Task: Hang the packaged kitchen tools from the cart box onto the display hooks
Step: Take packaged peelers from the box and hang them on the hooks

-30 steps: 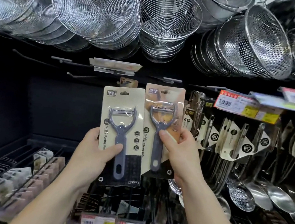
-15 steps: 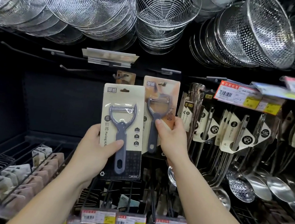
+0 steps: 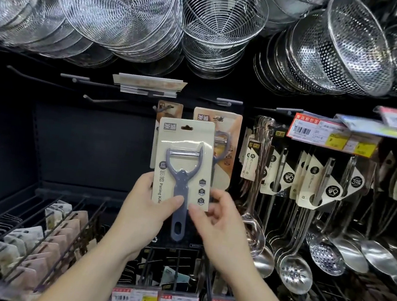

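We held the packaged peeler upright before the display, in front of two peeler cards already hanging. Our left hand gripped its lower edge, thumb pressed on the front; our right hand pinched the lower right corner. The hang slot was below the hook, so we might miss it, and the card could bend or knock down the hanging ones.

**Covered, cropped and blurred**

The front card is covering most of two hung cards behind it. The left hand and right hand are hiding the front card's lower part; whether the right thumb is touching it is unclear. Price tags along the bottom are blurring past reading. Strainers are running off the top edge.
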Demonstrator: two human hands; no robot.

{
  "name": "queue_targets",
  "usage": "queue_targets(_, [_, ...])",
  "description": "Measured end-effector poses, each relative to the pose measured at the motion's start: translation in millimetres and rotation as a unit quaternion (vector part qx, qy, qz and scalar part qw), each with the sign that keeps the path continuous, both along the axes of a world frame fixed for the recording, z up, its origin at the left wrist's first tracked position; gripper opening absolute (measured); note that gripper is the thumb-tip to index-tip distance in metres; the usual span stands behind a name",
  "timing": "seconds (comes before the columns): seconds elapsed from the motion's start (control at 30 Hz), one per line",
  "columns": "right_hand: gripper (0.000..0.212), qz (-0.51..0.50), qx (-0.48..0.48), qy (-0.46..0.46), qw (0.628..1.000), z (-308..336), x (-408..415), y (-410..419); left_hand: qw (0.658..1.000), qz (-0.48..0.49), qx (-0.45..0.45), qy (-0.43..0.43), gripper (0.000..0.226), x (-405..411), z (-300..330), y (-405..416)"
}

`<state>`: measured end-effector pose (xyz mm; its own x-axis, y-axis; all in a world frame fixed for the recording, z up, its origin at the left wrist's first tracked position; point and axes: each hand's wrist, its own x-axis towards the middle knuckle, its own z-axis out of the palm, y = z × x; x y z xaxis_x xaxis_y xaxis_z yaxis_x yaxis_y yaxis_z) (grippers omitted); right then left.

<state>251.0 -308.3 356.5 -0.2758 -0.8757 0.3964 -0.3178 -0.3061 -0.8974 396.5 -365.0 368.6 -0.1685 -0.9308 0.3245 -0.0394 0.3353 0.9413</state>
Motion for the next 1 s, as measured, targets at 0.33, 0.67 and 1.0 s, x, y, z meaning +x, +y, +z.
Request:
queue_targets(0.33, [0.031,-0.039,-0.022,-0.004,0.999,-1.0,-19.3,10.0,0.999,-0.042,-0.02,-0.011,0.041,-29.3,8.1,7.8])
queue_targets(0.67, [0.031,-0.048,-0.061,-0.011,0.997,12.4,-27.2,8.5,0.998,-0.045,-0.05,-0.006,0.042,-41.0,24.4,6.2])
queue_targets(1.0, [0.034,-0.05,-0.058,0.003,0.997,6.5,-34.0,3.1,0.998,-0.047,-0.033,0.002,0.04,-47.2,19.4,1.1])
